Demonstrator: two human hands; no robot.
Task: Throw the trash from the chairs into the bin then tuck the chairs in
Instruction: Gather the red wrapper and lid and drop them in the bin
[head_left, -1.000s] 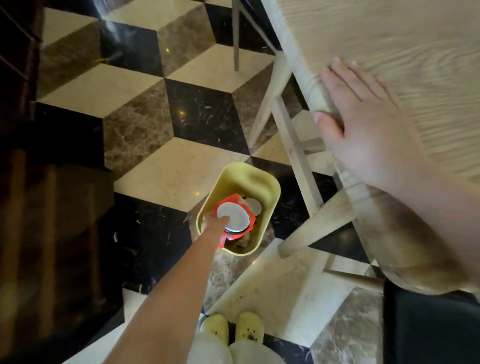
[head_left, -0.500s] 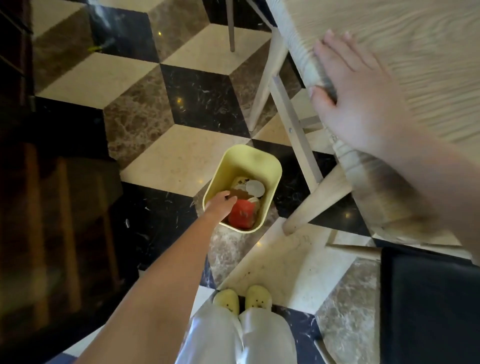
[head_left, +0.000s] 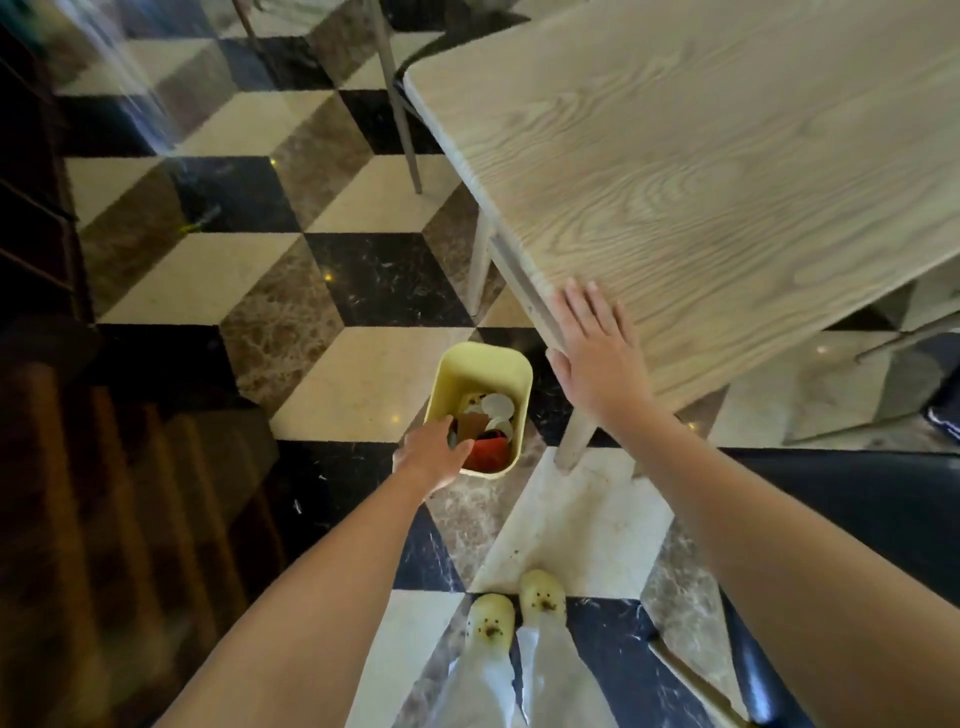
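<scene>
bin (head_left: 485, 370): pale yellow
trash (head_left: 485, 453): red, white and brown pieces
table (head_left: 701, 171): light wood, wavy grain
floor (head_left: 358, 280): cream, brown and black marble diamonds
shoes (head_left: 541, 595): pale yellow
chair seat (head_left: 883, 499): black

the red cup (head_left: 485, 453) is no longer sitting in the left hand (head_left: 432, 457); it is now lying inside the yellow bin (head_left: 470, 365) among the white lids and paper, where a second ago the hand was gripping it over the opening. the left hand is now hanging empty with its fingers loose, just over the bin's near left rim. the camera is lifting and pulling back, so more of the wooden table (head_left: 727, 156) and the checkered floor (head_left: 363, 384) is coming into view.
</scene>
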